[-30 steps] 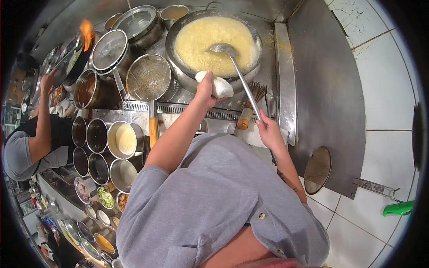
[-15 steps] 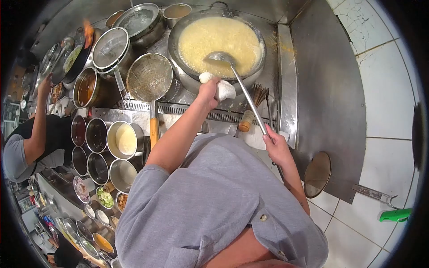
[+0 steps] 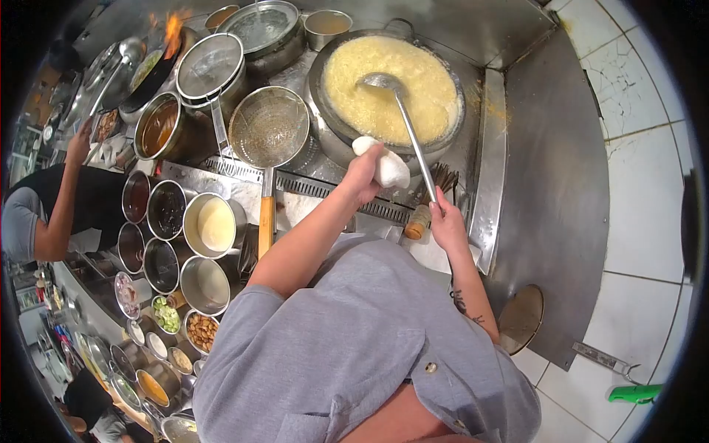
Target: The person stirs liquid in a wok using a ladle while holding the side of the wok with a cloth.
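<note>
A large wok (image 3: 319, 111) holds pale yellow, lumpy liquid (image 3: 425, 88). My left hand (image 3: 362, 176) is closed around a folded white cloth (image 3: 392, 171) at the wok's near rim; any wok handle beneath it is hidden. Wrapped round the long metal shaft of a ladle (image 3: 413, 136), my right hand (image 3: 448, 225) is closed. The ladle's bowl sits in the yellow liquid, its shaft slanting over the rim toward me. Just left of that shaft's lower end, partly behind it, lies a bamboo wok brush (image 3: 418, 221).
A perforated strainer (image 3: 269, 127) with a wooden handle lies left of the wok. Beside it stand a sieve (image 3: 210, 66), a pot of brown liquid (image 3: 157, 127) and several metal containers. Another person's hand (image 3: 79, 144) works near a flaming wok at far left. A steel panel (image 3: 550, 162) borders the right.
The view has shifted, so the stove sits further right and lower. The ladle bowl has moved slightly toward the wok's far side. The other person's hand now holds a long utensil.
</note>
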Motion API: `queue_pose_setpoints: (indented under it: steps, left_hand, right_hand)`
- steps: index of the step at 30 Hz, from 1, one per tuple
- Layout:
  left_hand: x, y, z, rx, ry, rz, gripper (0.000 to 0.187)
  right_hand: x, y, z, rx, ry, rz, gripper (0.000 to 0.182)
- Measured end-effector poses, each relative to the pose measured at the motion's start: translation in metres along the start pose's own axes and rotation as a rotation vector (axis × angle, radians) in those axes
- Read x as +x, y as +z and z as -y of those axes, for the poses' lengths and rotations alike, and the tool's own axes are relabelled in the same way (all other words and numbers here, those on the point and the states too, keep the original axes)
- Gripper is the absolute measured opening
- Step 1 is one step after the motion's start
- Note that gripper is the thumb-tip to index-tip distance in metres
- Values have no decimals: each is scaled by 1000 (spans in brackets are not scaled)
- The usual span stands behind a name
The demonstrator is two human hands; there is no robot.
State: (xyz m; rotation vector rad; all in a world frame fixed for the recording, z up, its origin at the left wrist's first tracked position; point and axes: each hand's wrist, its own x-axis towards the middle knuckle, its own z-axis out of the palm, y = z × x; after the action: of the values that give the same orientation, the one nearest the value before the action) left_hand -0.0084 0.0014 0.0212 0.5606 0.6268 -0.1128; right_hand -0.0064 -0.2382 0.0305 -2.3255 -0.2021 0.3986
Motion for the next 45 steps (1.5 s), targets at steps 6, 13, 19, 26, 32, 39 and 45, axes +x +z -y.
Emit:
queue_pose_setpoints:
  steps: [6, 13, 19, 26, 32, 39, 45]
  left_hand:
    - [39, 3, 14, 30, 103, -205, 33]
    - [46, 2, 16, -6, 94, -251, 30]
    - [32, 7, 9, 35, 96, -160, 31]
    - [39, 1, 12, 102, 91, -212, 34]
    - [19, 1, 10, 64, 58, -127, 35]
    - [9, -4, 3, 37, -15, -63, 35]
    - [-6, 4, -1, 72, -27, -45, 38]
  right_hand:
    - [30, 1, 15, -80, -45, -27, 45]
    - [61, 5, 20, -112, -96, -58, 45]
    - [81, -1, 50, -152, -41, -17, 46]
    - [89, 6, 62, -245, -80, -34, 48]
    - [67, -5, 60, -310, -77, 47, 50]
    - [25, -14, 41, -239, -77, 87, 48]
    - [-8, -18, 27, -185, -65, 106, 48]
